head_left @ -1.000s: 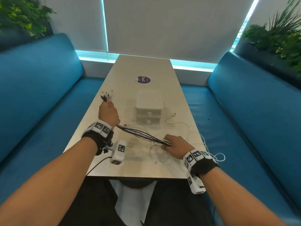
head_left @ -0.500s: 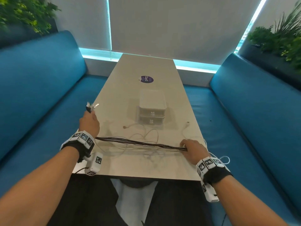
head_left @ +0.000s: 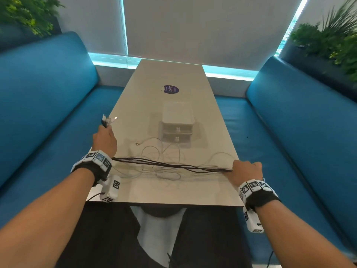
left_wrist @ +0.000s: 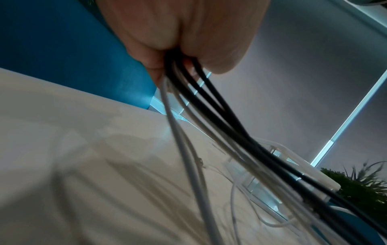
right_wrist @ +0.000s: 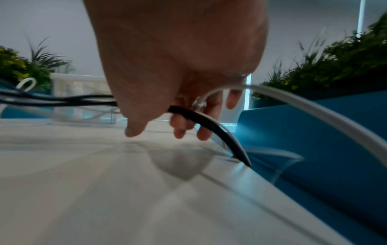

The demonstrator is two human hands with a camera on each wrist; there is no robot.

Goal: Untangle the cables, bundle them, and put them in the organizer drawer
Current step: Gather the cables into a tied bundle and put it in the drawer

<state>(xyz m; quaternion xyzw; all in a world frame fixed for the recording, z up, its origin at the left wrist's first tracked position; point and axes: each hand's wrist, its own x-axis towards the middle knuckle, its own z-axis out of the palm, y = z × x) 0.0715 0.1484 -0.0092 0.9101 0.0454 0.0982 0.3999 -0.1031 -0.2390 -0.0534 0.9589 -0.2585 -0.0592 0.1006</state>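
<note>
Left hand: my left hand point(head_left: 104, 140) is raised over the tabletop's left edge, fist closed tight round one end of the cable bundle; plug ends point(head_left: 109, 120) stick out above my knuckles. From the left wrist view, black and white strands leave my palm point(left_wrist: 184, 38) together.

Right hand: my right hand point(head_left: 246, 171) sits low at the tabletop's right edge near the front corner, fingers point(right_wrist: 202, 131) curled down over the black cables point(head_left: 173, 165); the black run passes under my palm and drops off the edge toward the bench point(right_wrist: 314, 132).

Black cables: several dark strands stretched in a near-straight line between my two fists, just above the tabletop point(head_left: 173, 194) and parallel to its front edge.

White cables: thin white leads point(head_left: 162, 151) lie in loose loops on the tabletop under and behind the black run, one connector point(head_left: 137, 143) resting left of centre. One white lead point(right_wrist: 314, 112) arches past my right hand; it seems to touch my fingers, though the blur leaves that unsure.

Organizer: the translucent two-drawer organizer point(head_left: 177, 120) stands mid-table, both drawers closed, beyond the loops and apart from both hands.

Sticker: a round purple sticker point(head_left: 171, 89) lies on the tabletop behind the organizer.

Surroundings: blue benches point(head_left: 48, 93) run along both long edges, with plants point(head_left: 332, 41) above them.
</note>
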